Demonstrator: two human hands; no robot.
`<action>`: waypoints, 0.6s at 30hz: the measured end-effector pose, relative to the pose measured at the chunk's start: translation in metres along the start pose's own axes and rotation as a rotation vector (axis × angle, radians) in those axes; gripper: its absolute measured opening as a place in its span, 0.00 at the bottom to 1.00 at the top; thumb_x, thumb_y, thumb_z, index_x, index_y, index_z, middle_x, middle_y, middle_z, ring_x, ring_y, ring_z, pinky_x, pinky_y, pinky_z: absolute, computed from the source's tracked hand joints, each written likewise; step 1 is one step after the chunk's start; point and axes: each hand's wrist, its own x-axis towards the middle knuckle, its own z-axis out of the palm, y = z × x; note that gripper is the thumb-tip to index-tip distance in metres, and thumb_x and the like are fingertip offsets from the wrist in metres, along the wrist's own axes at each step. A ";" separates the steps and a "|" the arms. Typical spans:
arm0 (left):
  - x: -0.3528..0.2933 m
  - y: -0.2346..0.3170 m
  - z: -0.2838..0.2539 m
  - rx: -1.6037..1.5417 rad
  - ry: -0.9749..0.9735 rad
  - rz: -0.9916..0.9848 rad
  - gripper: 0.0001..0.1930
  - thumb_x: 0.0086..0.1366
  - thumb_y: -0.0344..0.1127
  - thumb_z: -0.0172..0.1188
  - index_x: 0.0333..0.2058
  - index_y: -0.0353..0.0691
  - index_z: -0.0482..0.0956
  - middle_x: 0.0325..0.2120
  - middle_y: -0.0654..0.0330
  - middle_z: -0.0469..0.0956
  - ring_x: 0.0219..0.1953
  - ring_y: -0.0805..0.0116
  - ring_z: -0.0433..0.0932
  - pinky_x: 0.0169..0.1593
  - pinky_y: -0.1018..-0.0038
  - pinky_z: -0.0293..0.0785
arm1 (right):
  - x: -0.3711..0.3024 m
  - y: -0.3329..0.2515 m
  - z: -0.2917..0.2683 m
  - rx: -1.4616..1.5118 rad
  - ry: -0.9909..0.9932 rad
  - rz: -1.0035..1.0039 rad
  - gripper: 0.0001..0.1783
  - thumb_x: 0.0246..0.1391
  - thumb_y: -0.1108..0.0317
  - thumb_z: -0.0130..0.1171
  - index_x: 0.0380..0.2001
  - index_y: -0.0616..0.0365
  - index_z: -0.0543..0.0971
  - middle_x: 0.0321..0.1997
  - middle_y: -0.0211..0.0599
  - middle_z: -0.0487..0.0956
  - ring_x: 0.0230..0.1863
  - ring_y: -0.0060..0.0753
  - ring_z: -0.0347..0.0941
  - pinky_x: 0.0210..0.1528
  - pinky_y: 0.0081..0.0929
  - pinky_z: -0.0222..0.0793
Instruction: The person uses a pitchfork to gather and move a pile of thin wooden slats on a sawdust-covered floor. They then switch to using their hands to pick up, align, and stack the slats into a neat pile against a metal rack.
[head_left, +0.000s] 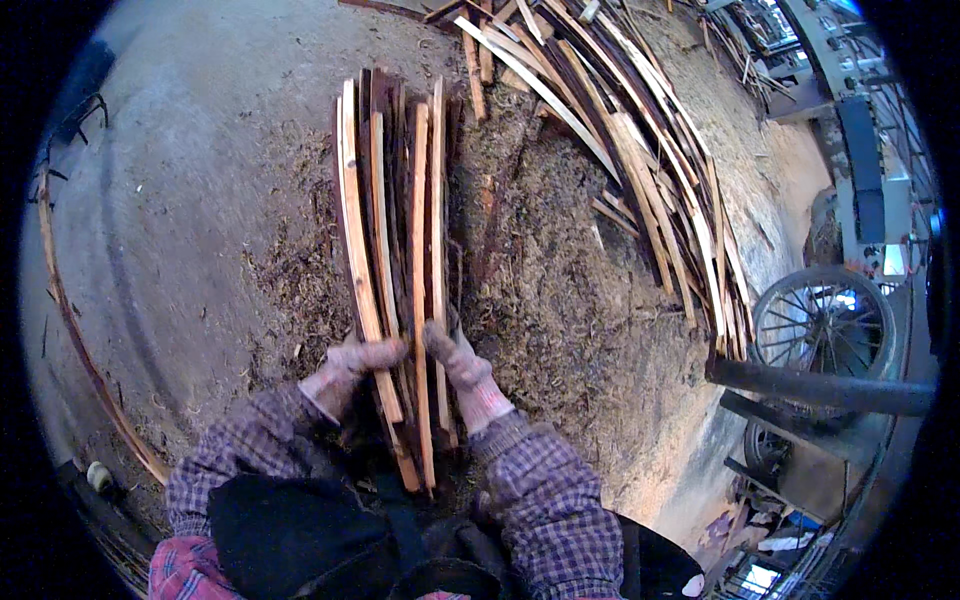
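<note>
A bundle of long, narrow wood strips stretches away from my body, some pale and sawn, others dark with bark. My left hand, in a dirty pale work glove, is closed round the left side of the bundle, its thumb lying across the top. On the right side, my right hand grips the same strips in a matching glove, thumb on top. The fingers of both hands are mostly hidden beneath the wood. At the near end the strips are uneven, some reaching closer to my dark apron than others.
A larger pile of wood strips lies to the right and far side. Beyond it stand a spoked wheel and a dark metal bar. Bark shavings litter the floor. A long curved strip lies at the far left.
</note>
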 end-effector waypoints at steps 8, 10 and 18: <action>-0.020 -0.059 -0.010 -0.122 -0.040 0.072 0.32 0.43 0.33 0.67 0.49 0.34 0.65 0.42 0.55 0.73 0.42 0.64 0.73 0.47 0.68 0.70 | -0.082 0.003 0.135 -0.705 0.314 -0.075 0.37 0.44 0.65 0.60 0.56 0.57 0.56 0.50 0.41 0.68 0.47 0.34 0.66 0.51 0.31 0.65; -0.019 -0.058 -0.014 0.011 -0.112 0.120 0.35 0.43 0.33 0.67 0.51 0.33 0.62 0.44 0.53 0.71 0.42 0.63 0.73 0.48 0.68 0.70 | -0.088 -0.001 0.142 -0.774 0.265 -0.132 0.45 0.40 0.67 0.66 0.59 0.55 0.52 0.52 0.41 0.67 0.50 0.33 0.65 0.53 0.30 0.62; 0.028 -0.085 -0.026 -0.186 -0.032 0.039 0.20 0.56 0.40 0.59 0.42 0.33 0.69 0.31 0.59 0.75 0.30 0.67 0.75 0.39 0.71 0.75 | -0.084 -0.052 0.174 -1.381 0.500 -0.113 0.60 0.34 0.36 0.60 0.61 0.59 0.44 0.53 0.53 0.67 0.52 0.46 0.66 0.55 0.30 0.59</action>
